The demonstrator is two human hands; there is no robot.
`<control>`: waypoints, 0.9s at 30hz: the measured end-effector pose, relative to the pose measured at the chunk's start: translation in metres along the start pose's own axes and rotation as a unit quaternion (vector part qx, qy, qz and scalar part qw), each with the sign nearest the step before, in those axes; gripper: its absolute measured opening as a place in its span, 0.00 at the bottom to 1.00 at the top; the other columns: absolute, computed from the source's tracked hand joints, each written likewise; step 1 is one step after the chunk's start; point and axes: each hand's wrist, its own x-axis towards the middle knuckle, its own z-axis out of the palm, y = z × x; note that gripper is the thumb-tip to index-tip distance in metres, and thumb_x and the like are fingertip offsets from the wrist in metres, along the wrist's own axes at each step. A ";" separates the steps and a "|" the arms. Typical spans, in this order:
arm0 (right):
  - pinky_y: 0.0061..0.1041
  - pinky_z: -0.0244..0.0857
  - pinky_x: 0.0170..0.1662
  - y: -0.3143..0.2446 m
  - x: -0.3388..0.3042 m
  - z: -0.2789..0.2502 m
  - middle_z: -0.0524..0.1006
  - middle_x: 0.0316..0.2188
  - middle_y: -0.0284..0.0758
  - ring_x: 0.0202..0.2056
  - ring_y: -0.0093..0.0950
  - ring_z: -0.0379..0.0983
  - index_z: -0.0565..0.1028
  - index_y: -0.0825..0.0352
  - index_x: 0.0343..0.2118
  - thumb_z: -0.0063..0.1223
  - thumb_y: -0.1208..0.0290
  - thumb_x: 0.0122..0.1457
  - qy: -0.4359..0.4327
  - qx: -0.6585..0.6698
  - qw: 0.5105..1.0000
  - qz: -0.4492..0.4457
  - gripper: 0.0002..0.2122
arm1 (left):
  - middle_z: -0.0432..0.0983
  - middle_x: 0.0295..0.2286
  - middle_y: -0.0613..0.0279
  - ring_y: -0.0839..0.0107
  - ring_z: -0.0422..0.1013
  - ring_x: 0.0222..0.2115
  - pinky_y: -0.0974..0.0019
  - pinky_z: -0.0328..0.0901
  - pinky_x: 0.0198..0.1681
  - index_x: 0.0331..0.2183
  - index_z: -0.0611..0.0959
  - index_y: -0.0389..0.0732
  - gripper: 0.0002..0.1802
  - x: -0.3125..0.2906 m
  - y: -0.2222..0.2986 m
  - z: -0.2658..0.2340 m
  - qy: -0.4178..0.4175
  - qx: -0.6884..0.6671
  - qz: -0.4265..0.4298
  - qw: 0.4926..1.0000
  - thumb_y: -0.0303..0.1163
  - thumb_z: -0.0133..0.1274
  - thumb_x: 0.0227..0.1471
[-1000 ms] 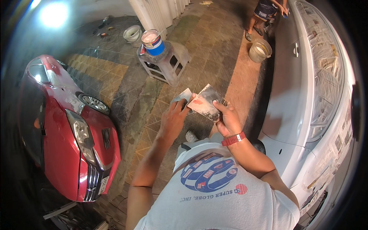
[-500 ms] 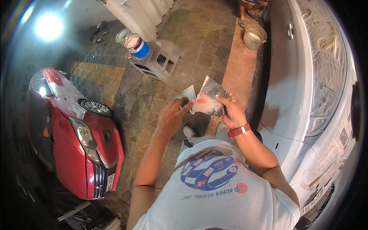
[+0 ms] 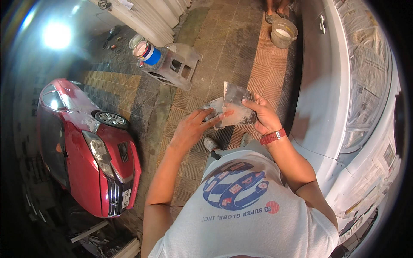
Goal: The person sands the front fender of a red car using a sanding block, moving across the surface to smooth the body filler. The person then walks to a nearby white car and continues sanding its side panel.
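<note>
My right hand (image 3: 266, 117) grips a thin flat mixing plate (image 3: 237, 92) at its right edge, thumb on top. Pale body filler with a red streak (image 3: 229, 112) is smeared over the plate's lower left. In my left hand (image 3: 189, 129) is a smaller flat putty spreader (image 3: 216, 104), its blade overlapping the plate's left edge by the filler. The fingers of that hand partly cover the spreader. Both pieces are held in the air in front of my body.
A white car (image 3: 320, 107) with its glass papered over stands close on my right. A red car (image 3: 81, 150) is at left. Ahead, a paint can (image 3: 148, 53) sits on a grey plastic stool (image 3: 183, 64). A bucket (image 3: 282, 38) stands near another person's feet (image 3: 275, 15).
The plate in my right hand has turned more upright. My left hand has slid right with the spreader, which now overlaps the plate more. The view has shifted slightly.
</note>
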 end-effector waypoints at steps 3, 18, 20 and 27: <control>0.32 0.77 0.55 -0.006 -0.001 -0.018 0.80 0.50 0.39 0.49 0.29 0.81 0.70 0.71 0.59 0.59 0.78 0.67 0.003 0.001 1.000 0.007 0.19 | 0.76 0.57 0.64 0.59 0.75 0.51 0.58 0.76 0.49 0.62 0.79 0.62 0.44 0.009 0.011 0.000 -0.006 0.021 0.005 1.000 0.15 0.57 0.44; 0.29 0.78 0.49 0.008 0.020 -0.022 0.79 0.49 0.38 0.45 0.25 0.79 0.68 0.67 0.56 0.61 0.73 0.68 0.078 -0.094 0.981 -0.149 0.18 | 0.71 0.61 0.54 0.66 0.66 0.62 0.61 0.57 0.68 0.72 0.58 0.36 0.38 0.035 0.054 0.036 0.213 -0.636 -0.298 0.679 0.32 0.54 0.70; 0.30 0.78 0.48 0.021 0.031 -0.025 0.79 0.48 0.39 0.45 0.26 0.79 0.68 0.68 0.56 0.61 0.72 0.68 0.105 -0.091 0.978 -0.159 0.18 | 0.70 0.63 0.54 0.65 0.65 0.63 0.61 0.56 0.68 0.72 0.58 0.35 0.38 0.038 0.059 0.034 0.223 -0.643 -0.290 0.673 0.34 0.54 0.70; 0.31 0.81 0.42 0.033 0.043 -0.027 0.79 0.47 0.42 0.43 0.30 0.81 0.67 0.68 0.53 0.61 0.73 0.68 0.028 -0.248 0.942 -0.223 0.16 | 0.68 0.64 0.50 0.63 0.63 0.65 0.59 0.56 0.68 0.69 0.63 0.31 0.35 0.035 0.054 0.028 0.127 -0.518 -0.254 0.807 0.40 0.52 0.72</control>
